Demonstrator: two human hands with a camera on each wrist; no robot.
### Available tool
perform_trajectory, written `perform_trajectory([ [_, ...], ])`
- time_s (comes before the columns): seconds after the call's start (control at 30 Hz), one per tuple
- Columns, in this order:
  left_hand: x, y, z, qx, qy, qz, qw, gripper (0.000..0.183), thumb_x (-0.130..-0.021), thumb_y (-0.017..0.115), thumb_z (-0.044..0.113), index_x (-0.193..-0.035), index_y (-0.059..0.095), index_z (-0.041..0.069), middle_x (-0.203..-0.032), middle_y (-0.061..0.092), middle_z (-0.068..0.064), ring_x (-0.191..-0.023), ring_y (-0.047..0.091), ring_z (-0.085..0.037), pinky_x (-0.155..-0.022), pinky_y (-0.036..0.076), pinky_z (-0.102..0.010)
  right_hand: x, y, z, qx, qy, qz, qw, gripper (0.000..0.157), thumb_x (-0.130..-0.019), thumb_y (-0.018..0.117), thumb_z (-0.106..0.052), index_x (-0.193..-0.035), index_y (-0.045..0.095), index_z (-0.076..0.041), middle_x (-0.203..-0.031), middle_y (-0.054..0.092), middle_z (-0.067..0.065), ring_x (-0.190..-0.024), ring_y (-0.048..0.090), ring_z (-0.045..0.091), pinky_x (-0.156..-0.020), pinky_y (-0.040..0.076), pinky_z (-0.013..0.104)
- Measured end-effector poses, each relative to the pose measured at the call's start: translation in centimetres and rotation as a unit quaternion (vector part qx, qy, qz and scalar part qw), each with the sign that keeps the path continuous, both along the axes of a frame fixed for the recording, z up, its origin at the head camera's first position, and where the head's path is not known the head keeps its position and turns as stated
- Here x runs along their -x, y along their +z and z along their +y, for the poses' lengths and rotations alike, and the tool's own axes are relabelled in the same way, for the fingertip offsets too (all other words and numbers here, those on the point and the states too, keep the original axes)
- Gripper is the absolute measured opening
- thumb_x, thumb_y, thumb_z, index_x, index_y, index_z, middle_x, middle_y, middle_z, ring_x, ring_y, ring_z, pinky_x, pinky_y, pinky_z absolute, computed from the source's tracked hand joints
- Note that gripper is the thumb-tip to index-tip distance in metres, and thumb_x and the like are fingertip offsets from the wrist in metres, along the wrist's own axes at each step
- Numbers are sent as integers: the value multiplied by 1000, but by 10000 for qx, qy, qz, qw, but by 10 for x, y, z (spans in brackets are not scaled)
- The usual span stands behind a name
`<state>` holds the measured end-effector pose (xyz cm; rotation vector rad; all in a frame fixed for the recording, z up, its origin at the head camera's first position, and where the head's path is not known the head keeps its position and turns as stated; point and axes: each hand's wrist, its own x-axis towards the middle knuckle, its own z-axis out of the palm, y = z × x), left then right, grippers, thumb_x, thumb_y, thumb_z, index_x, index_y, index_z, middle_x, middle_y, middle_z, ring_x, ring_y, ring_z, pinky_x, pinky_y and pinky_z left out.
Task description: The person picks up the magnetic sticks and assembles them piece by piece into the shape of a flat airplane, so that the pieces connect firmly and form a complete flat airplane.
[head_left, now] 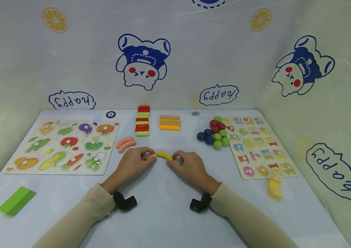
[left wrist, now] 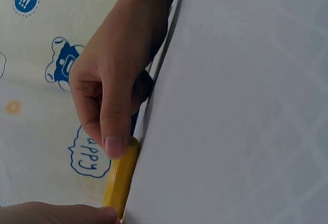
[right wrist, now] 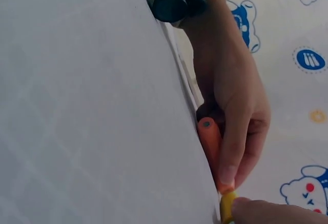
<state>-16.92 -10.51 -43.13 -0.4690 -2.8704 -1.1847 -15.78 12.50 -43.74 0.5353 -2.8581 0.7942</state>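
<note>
Between the two hands: a yellow, gently curved, ridged stick (head_left: 163, 155) over the middle of the white tabletop (head_left: 163, 220).
Right hand (head_left: 192, 167): thumb and finger pinch the stick's right end, probably so the opposite end is left free.
Left hand (head_left: 136, 163): thumb and finger pinch an orange rounded rod (right wrist: 210, 144) near its far end, perhaps for close control there.
Yellow stick's long axis: crosswise, its left end slightly farther from the person and pointing at the left fingertips.
Orange rod's direction: dark-dotted end towards the left wrist, other end towards the yellow stick; whether they touch, I cannot tell.
Beside the left hand: two salmon-pink curved sticks (head_left: 125, 144) lie side by side, seemingly grouped by colour.
</note>
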Motion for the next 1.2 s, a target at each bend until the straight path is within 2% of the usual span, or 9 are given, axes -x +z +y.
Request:
perform_trajectory([
  [0.13, -2, 0, 2, -48, -41, -186, 9998, 20, -84, 68, 38, -97, 69, 23, -52, 50, 3, -45, 50, -12, -44, 29, -26, -3, -1, -2, 72, 566, 120, 9983, 29, -83, 62, -54, -94, 67, -27, -49, 40, -11, -45, 38, 6, -43, 27, 24],
  [0.3, -5, 1, 5, -139, -265, -355, 9989, 18, -85, 68, 39, -96, 69, 25, -52, 51, 4, -46, 52, -12, -43, 31, -25, -4, -5, -2, 186, 1419, 356, 9891, 19, -88, 60, -44, -98, 67, -29, -51, 38, -13, -45, 35, 3, -44, 26, 22],
  [0.4, -7, 1, 6, -193, -433, -436, 9979, 16, -85, 67, 39, -95, 69, 27, -52, 51, 4, -46, 53, -11, -43, 31, -25, -2, -7, 0, 262, 1527, 498, 9867, 17, -89, 61, -35, -104, 65, -27, -52, 37, -13, -45, 35, 2, -44, 27, 21],
  [0.57, -5, 1, 3, -127, -599, -555, 9966, 16, -85, 66, 41, -96, 69, 30, -53, 51, 3, -48, 54, -11, -44, 31, -25, -2, -5, 1, -105, 1602, 506, 9857, 31, -90, 60, -31, -121, 62, -26, -52, 37, -14, -46, 35, 1, -45, 27, 21],
  [0.77, 6, -1, -15, 149, -23, 114, 9998, 17, -84, 68, 38, -96, 71, 26, -57, 44, 3, -55, 43, -13, -50, 31, -28, -3, 1, -1, -645, 1856, 499, 9792, 40, -90, 58, -44, -127, 58, -29, -52, 39, -13, -46, 36, 2, -45, 26, 22],
  [0.87, 10, -2, -19, 140, 18, 241, 9996, 17, -84, 69, 37, -95, 73, 24, -58, 45, 3, -58, 43, -13, -52, 31, -29, -3, 2, -1, -700, 2058, 596, 9743, 39, -90, 58, -43, -126, 59, -29, -61, 52, -16, -51, 41, -2, -47, 31, 19],
  [0.97, 12, -3, -19, 168, -146, 267, 9994, 18, -85, 67, 40, -95, 72, 26, -56, 44, 4, -55, 42, -12, -50, 30, -27, -2, 1, -1, -551, 2285, 802, 9687, 36, -90, 60, -40, -123, 61, -27, -83, 65, -16, -64, 50, -7, -55, 38, 14],
  [1.03, 12, -3, -18, 135, -180, 280, 9994, 17, -85, 67, 41, -94, 72, 28, -55, 44, 5, -53, 41, -11, -49, 29, -27, -1, 1, -3, -398, 2405, 975, 9649, 31, -90, 61, -37, -119, 64, -25, -96, 67, -15, -74, 54, -8, -63, 42, 13],
  [1.2, 9, -3, -15, 0, -293, 213, 9993, 14, -84, 68, 39, -92, 71, 28, -55, 43, 6, -52, 41, -10, -48, 29, -26, 0, -1, -5, -228, 2131, 1243, 9688, 23, -89, 62, -40, -103, 68, -23, -84, 61, -16, -74, 51, -4, -66, 43, 15],
])
